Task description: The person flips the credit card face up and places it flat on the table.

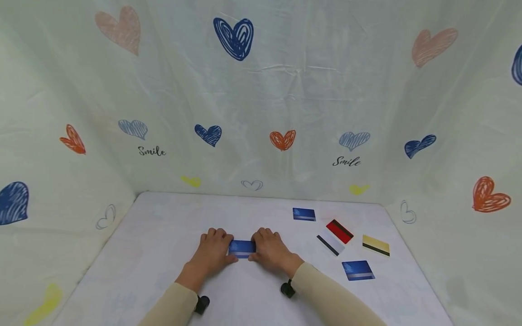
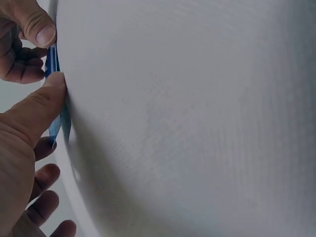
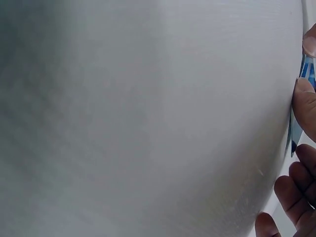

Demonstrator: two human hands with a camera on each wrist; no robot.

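A blue card [image 1: 242, 249] with a pale stripe lies level between my two hands, low over the table. My left hand [image 1: 211, 254] pinches its left end, thumb at the near edge and fingers at the far edge. At the opposite end my right hand [image 1: 272, 250] pinches it the same way. Seen edge-on in the left wrist view, the blue card [image 2: 52, 61] shows two blue layers; I cannot tell whether that is more than one card or a reflection. The right wrist view catches only a sliver of the blue card [image 3: 308, 69] beside the right thumb.
On the white table [image 1: 163, 226], to the right, lie a far blue card [image 1: 304, 214], a red card [image 1: 340, 231], a white card [image 1: 332, 242] with a dark stripe, a yellow card [image 1: 376, 245] and a nearer blue card [image 1: 358, 270]. A heart-printed curtain [image 1: 261, 99] surrounds the table.
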